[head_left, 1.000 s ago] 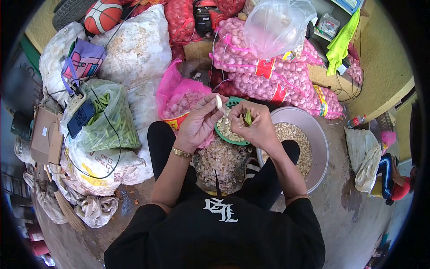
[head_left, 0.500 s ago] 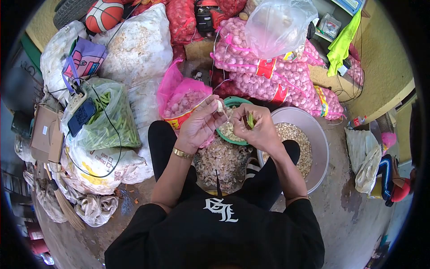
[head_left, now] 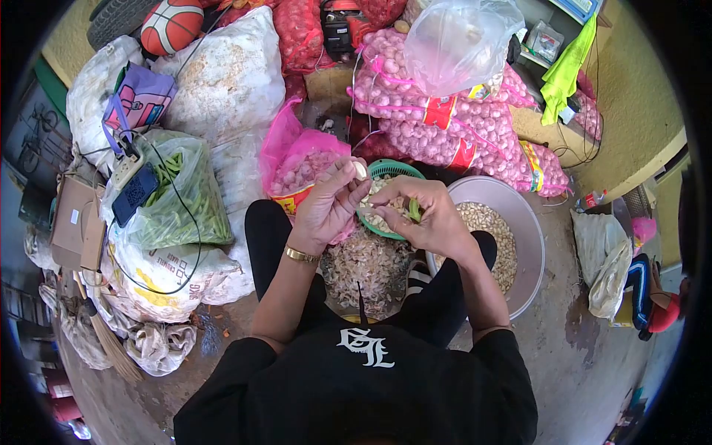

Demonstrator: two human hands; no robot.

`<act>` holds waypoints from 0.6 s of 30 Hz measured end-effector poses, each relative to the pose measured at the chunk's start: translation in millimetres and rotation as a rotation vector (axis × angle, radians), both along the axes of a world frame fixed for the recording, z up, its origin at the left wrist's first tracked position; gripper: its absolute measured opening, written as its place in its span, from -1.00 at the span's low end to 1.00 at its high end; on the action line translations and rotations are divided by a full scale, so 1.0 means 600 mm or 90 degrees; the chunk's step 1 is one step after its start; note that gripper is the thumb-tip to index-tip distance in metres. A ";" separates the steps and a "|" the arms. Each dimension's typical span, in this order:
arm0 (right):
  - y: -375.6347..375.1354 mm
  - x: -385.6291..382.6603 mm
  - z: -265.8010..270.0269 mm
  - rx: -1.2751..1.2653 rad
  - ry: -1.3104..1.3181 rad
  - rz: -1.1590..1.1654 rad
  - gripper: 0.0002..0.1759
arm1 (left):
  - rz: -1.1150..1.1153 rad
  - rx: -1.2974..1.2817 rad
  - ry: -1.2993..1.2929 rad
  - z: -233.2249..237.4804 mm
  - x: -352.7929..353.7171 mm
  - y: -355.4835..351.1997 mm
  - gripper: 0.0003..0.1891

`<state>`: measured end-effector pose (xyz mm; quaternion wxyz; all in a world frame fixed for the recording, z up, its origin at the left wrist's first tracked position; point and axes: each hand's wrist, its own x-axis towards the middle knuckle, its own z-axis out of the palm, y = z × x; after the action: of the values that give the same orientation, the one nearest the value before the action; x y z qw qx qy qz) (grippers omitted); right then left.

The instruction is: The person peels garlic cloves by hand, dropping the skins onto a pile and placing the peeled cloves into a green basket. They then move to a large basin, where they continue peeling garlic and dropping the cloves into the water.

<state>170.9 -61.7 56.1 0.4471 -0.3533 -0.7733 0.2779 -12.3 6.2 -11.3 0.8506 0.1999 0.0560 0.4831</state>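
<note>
A pale garlic clove [head_left: 361, 170] is pinched between the thumb and fingers of my left hand [head_left: 328, 209]. Opposite it, my right hand [head_left: 437, 221] has its thumb and forefinger reaching toward the left fingers, while a green-and-yellow handle-like piece [head_left: 414, 210] shows in its palm; the rest of that piece is hidden. Below both hands is a green basket [head_left: 404, 168] of peeled cloves. A heap of garlic skins [head_left: 368, 268] lies between my legs. Beside my right knee, a wide pale basin [head_left: 531, 252] holds many cloves.
An opened pink mesh bag of garlic [head_left: 308, 165] stands beyond my left hand. Full garlic sacks [head_left: 452, 122] are stacked ahead on the right. To the left are a plastic bag of green pods [head_left: 182, 193], a phone [head_left: 136, 194] with a cable, and white sacks [head_left: 222, 81].
My right hand's fingers have loosened and spread a little, drawing slightly back from the clove. The clove in my left hand shows more of its face.
</note>
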 end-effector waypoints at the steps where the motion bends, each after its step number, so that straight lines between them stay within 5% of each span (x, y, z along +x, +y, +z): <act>1: -0.002 -0.002 0.005 -0.052 0.028 -0.005 -0.84 | 0.000 0.001 0.000 0.005 0.001 -0.003 -0.85; 15: 0.008 -0.004 0.001 0.001 0.016 0.013 -0.86 | 0.080 0.107 0.104 0.027 -0.005 -0.010 -0.88; 18: 0.006 -0.017 0.007 -0.012 0.089 -0.078 -0.91 | 0.067 0.115 0.093 0.026 -0.005 -0.011 -0.88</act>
<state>160.9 -58.1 60.3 0.5124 -0.3839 -0.7147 0.2816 -15.6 -0.3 4.4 0.7963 0.3071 0.0847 0.5143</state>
